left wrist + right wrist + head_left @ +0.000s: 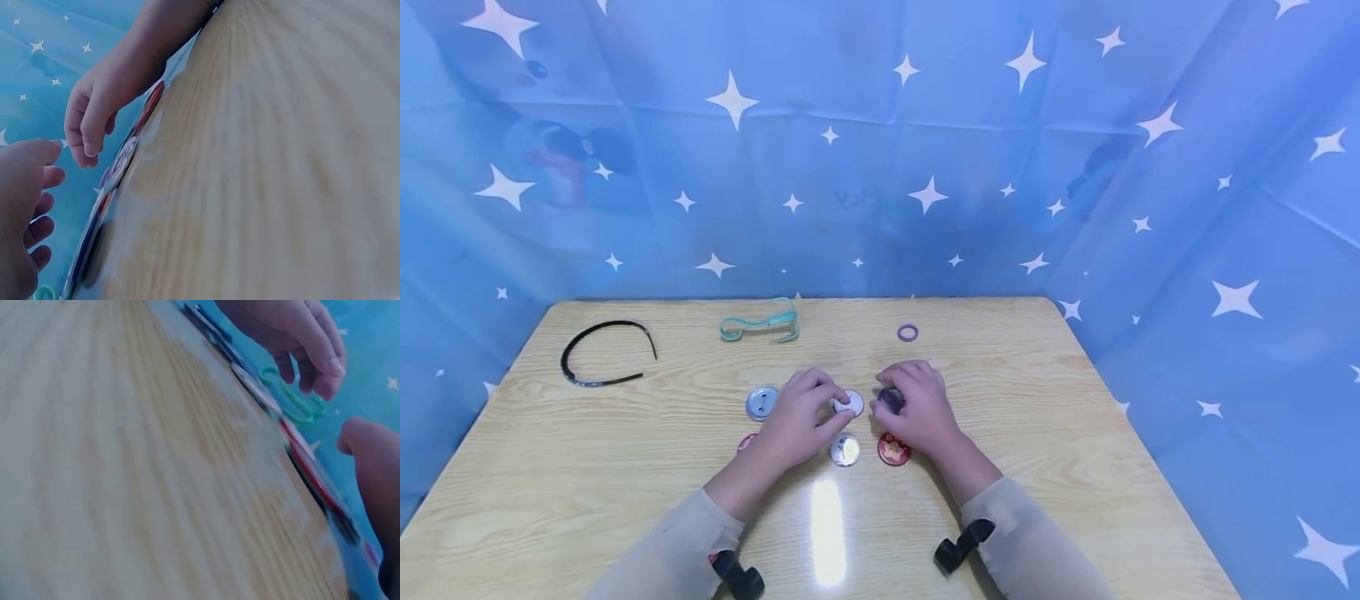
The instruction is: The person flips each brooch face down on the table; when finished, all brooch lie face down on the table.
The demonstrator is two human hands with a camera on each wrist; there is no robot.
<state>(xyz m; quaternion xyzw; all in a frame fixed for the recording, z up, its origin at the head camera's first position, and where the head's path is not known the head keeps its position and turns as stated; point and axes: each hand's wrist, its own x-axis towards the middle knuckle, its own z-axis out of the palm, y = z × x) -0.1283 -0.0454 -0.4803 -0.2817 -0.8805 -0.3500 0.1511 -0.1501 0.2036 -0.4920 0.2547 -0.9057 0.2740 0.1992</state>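
In the head view, my left hand (808,417) hovers with loosely bent fingers, thumb and forefinger around a white round badge (849,403). My right hand (917,406) is beside it, fingers bent above a dark round badge (891,400). Both wrist views show a gap between the hands and the badges on the table. Nearer me are a shiny silvery badge (845,450) and a red badge with a pale flower shape (894,450). Left of the left hand lies a blue badge, pin side up (761,404). Another red badge (746,442) is mostly hidden by that wrist.
Along the back of the wooden table (1037,358) lie a black headband (574,346), a turquoise looped item (760,322) and a small purple ring (907,332). A blue curtain with white stars (850,150) hangs behind and at the sides. Light glares on the tabletop near me.
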